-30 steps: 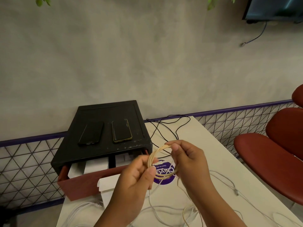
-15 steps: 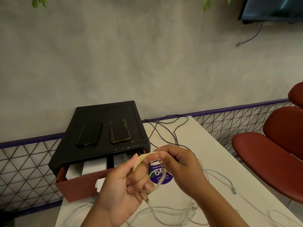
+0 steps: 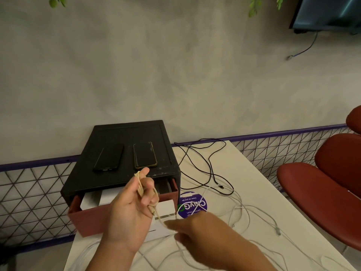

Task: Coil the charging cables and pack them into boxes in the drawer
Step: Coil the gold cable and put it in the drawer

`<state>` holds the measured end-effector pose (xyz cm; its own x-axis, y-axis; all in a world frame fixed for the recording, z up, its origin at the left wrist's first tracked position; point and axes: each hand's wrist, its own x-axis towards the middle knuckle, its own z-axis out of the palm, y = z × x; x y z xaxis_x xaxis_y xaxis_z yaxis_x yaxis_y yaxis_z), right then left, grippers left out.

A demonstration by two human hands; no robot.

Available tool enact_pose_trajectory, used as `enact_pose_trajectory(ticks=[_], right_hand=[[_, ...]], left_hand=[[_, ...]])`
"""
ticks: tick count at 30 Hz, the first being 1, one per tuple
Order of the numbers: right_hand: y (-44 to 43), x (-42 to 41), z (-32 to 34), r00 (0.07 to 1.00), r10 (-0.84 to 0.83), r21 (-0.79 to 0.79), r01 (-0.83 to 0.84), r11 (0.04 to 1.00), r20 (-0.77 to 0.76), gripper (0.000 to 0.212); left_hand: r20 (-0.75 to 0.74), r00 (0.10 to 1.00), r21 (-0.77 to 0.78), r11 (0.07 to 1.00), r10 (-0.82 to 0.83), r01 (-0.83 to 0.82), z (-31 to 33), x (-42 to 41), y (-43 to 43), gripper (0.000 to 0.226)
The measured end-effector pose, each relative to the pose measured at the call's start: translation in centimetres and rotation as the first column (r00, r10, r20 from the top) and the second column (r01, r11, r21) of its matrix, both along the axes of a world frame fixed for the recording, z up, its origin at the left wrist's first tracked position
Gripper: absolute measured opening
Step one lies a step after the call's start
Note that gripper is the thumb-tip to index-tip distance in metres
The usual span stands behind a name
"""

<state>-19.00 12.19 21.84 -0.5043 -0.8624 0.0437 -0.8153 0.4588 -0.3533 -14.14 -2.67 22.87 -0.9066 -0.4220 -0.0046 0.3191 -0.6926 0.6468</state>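
My left hand (image 3: 130,210) is raised in front of the drawer and grips a coiled beige cable (image 3: 141,189) between thumb and curled fingers; its plug hangs by the palm. My right hand (image 3: 197,229) is blurred, low over the table, fingers stretched toward the white box (image 3: 165,210); whether it holds a strand I cannot tell. The red drawer (image 3: 86,220) stands pulled out of the black cabinet (image 3: 125,153), with white boxes (image 3: 91,199) inside. Loose white cables (image 3: 244,214) sprawl on the white table (image 3: 244,173).
Two dark phones (image 3: 144,154) lie on top of the cabinet. A black cable (image 3: 205,159) loops at the table's far side. A purple round sticker (image 3: 192,205) marks the tabletop. Red chairs (image 3: 322,192) stand to the right, a wire-mesh rail behind.
My right hand let go of the coil and dropped down toward the table. The left hand now holds the beige coil alone, lifted higher before the cabinet.
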Motion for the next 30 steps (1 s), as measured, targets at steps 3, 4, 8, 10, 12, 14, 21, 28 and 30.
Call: enact_pose_trajectory(ticks=[3, 4, 8, 10, 12, 14, 21, 28, 30], right_hand=[[-0.1, 0.9, 1.0, 0.998, 0.062, -0.051, -0.061, 0.997, 0.002, 0.025], [0.1, 0.8, 1.4, 0.998, 0.068, -0.073, -0.069, 0.995, -0.005, 0.021], [0.9, 0.1, 2.8, 0.996, 0.079, -0.163, -0.085, 0.983, -0.044, 0.017], [1.1, -0.3, 3.4, 0.995, 0.056, -0.235, -0.074, 0.969, -0.080, 0.028], [1.3, -0.9, 3.5, 0.995, 0.003, -0.335, -0.038, 0.942, -0.103, 0.032], [1.5, -1.6, 3.3, 0.992, -0.089, -0.445, 0.040, 0.895, -0.090, 0.021], [1.2, -2.2, 1.9, 0.940, -0.224, -0.599, 0.338, 0.726, 0.258, 0.026], [1.5, -2.5, 0.7, 0.908, -0.305, -0.561, 0.419, 0.714, 0.288, 0.033], [1.8, -2.7, 0.2, 0.887, -0.313, -0.504, 0.453, 0.736, 0.340, 0.027]], left_hand=[[0.097, 0.990, -0.355, 0.933, 0.105, -0.064, -1.0, -0.1, -0.2, 0.037], [0.113, 0.983, -0.484, 0.872, 0.142, -0.071, -1.4, -0.2, -0.4, 0.037], [0.148, 0.967, -0.828, 0.561, 0.206, 0.007, -3.2, -0.3, -0.8, 0.036], [0.181, 0.976, -0.865, 0.492, 0.123, 0.099, -3.6, -0.1, -0.3, 0.032], [0.222, 0.975, -0.810, 0.559, 0.014, 0.176, -3.2, 0.4, 0.5, 0.024], [0.251, 0.964, -0.723, 0.646, -0.087, 0.246, -2.7, 0.8, 1.0, 0.035], [0.164, 0.946, -0.390, 0.863, -0.279, 0.321, -1.2, 1.3, 1.3, 0.036], [-0.212, 0.861, 0.098, 0.867, -0.462, 0.489, -2.1, 0.7, -0.7, 0.053], [-0.228, 0.875, 0.122, 0.879, -0.427, 0.461, -2.8, 0.9, -1.7, 0.066]])
